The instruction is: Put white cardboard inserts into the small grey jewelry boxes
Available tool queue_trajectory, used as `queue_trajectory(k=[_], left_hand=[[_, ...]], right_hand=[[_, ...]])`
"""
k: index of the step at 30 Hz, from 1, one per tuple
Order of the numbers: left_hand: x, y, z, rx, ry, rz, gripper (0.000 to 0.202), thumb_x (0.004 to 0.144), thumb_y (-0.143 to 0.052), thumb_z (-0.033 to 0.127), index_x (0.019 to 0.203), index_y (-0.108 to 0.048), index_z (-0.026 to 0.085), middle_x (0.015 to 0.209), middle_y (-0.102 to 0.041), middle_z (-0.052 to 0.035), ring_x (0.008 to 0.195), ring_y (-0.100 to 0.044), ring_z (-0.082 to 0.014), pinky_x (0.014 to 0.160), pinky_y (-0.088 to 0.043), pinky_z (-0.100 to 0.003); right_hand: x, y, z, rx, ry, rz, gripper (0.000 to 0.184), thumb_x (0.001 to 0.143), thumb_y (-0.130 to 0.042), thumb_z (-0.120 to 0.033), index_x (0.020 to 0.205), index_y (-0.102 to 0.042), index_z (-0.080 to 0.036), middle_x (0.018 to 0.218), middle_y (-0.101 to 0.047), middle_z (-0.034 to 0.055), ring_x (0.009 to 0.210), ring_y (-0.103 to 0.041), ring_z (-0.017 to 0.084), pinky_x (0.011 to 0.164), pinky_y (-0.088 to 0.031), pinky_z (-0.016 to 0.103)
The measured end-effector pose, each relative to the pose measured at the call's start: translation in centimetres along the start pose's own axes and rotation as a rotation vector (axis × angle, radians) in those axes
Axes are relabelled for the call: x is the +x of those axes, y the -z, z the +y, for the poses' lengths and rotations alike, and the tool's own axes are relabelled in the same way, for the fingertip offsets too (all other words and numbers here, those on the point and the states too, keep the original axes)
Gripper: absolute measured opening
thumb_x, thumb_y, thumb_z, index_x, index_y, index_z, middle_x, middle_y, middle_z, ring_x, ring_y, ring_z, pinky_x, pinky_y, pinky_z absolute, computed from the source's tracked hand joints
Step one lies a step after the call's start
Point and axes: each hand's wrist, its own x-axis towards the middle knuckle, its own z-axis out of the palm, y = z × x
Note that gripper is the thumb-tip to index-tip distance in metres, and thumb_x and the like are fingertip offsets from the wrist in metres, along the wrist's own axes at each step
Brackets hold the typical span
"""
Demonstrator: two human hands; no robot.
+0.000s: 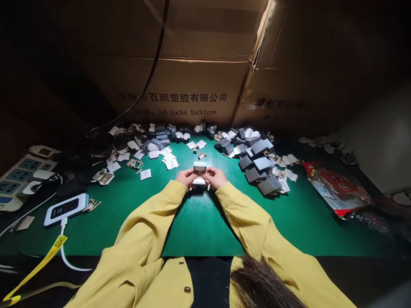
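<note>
You hold a small hinged box [199,165] at the middle of the green tabletop [202,229], its lid raised toward twelve o'clock. A white piece shows in its lower half; you cannot tell from this view what it is. Your left hand [185,177] pinches the box from nine o'clock and your right hand [217,177] from three, thumbs to the front, the other fingers partly hidden.

From the box, a heap of dark grey boxes [263,163] lies between two and three o'clock, with white card inserts [290,160] among them. More dark boxes [160,132] and loose card pieces lie around ten.

At three, farther out, sits a clear plastic bag [337,184] with red printing, its contents too dim to tell. Brown cardboard cartons [189,81] stand at twelve, and at nine a power strip [21,174] holds white plugs [41,174].
</note>
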Motion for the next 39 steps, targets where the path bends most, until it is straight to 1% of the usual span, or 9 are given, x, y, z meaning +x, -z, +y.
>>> queue_trajectory(k=[6,12,16,18,22,26,32,35,39], left_hand=[[-0.3,-0.2,0.6,0.081,0.112,-0.02,0.027,0.082,-0.057,0.032,0.09,-0.062,0.007,0.035,-0.049,0.0026,0.027,-0.043,-0.0114,0.031,-0.029,-0.021],[-0.5,-0.6,1.6,0.073,0.141,0.036,0.02,0.08,-0.06,0.031,0.079,-0.06,0.012,0.04,-0.051,0.0036,0.03,-0.047,-0.0101,0.032,-0.031,-0.019],[-0.4,-0.6,1.8,0.062,0.187,0.0,0.029,0.079,-0.064,0.04,0.069,-0.058,0.013,0.036,-0.047,0.004,0.029,-0.045,-0.0086,0.03,-0.03,-0.019],[-0.4,-0.6,1.9,0.048,0.197,-0.051,0.031,0.079,-0.064,0.043,0.074,-0.059,0.012,0.038,-0.051,0.0025,0.029,-0.047,-0.0096,0.031,-0.03,-0.019],[-0.7,-0.4,2.0,0.03,0.241,-0.208,0.042,0.079,-0.064,0.043,0.104,-0.056,0.011,0.046,-0.06,-0.0017,0.033,-0.053,-0.0139,0.032,-0.032,-0.02],[-0.9,-0.3,2.0,0.074,0.254,-0.202,0.052,0.077,-0.067,0.035,0.118,-0.05,0.008,0.042,-0.058,0.0003,0.028,-0.047,-0.0111,0.03,-0.028,-0.018],[-0.8,-0.3,2.0,0.054,0.273,-0.107,0.062,0.077,-0.067,0.031,0.127,-0.044,0.002,0.041,-0.056,0.0009,0.027,-0.046,-0.0106,0.029,-0.028,-0.017],[-0.5,-0.3,1.7,-0.082,0.199,-0.072,0.068,0.077,-0.066,0.04,0.129,-0.042,0.004,0.043,-0.057,0.0013,0.031,-0.049,-0.0108,0.031,-0.032,-0.017],[-0.1,-0.4,1.0,-0.172,0.121,-0.094,0.08,0.074,-0.069,0.046,0.133,-0.035,0.006,0.051,-0.061,-0.0002,0.038,-0.056,-0.0126,0.035,-0.038,-0.018]], right_hand=[[0.3,-0.5,0.4,-0.074,-0.008,0.04,0.025,0.066,-0.063,-0.025,0.053,-0.043,-0.02,0.035,-0.047,-0.0078,0.03,-0.041,0.008,0.032,-0.033,0.019],[0.3,0.0,0.0,-0.113,-0.04,-0.026,0.025,0.069,-0.065,-0.036,0.06,-0.047,-0.021,0.043,-0.049,-0.0068,0.035,-0.044,0.009,0.033,-0.034,0.02],[-0.1,0.7,-0.7,-0.287,0.139,0.048,0.019,0.071,-0.061,-0.038,0.073,-0.055,-0.02,0.062,-0.059,-0.0039,0.04,-0.046,0.007,0.04,-0.037,0.021],[-0.2,0.7,-1.0,-0.386,0.256,0.151,0.016,0.071,-0.059,-0.035,0.068,-0.054,-0.02,0.063,-0.058,-0.0038,0.046,-0.047,0.008,0.047,-0.039,0.022],[-0.1,0.4,-0.9,-0.517,0.366,0.274,0.02,0.07,-0.054,-0.032,0.058,-0.045,-0.021,0.055,-0.051,-0.0036,0.053,-0.046,0.011,0.056,-0.039,0.024],[0.1,0.1,-0.5,-0.543,0.395,0.298,0.019,0.07,-0.054,-0.032,0.059,-0.044,-0.022,0.057,-0.051,-0.0024,0.055,-0.044,0.012,0.057,-0.038,0.026],[-0.2,0.1,-0.4,-0.424,0.311,0.238,0.018,0.07,-0.06,-0.037,0.072,-0.052,-0.02,0.065,-0.056,-0.0035,0.052,-0.046,0.009,0.055,-0.04,0.023],[-0.5,0.1,-0.3,-0.219,0.138,0.091,0.032,0.072,-0.061,-0.044,0.091,-0.052,-0.021,0.06,-0.054,-0.0068,0.042,-0.046,0.008,0.041,-0.036,0.019],[-0.4,0.2,-0.3,0.052,-0.084,-0.107,0.033,0.073,-0.06,-0.045,0.091,-0.047,-0.021,0.048,-0.052,-0.0086,0.033,-0.042,0.008,0.031,-0.026,0.017]])
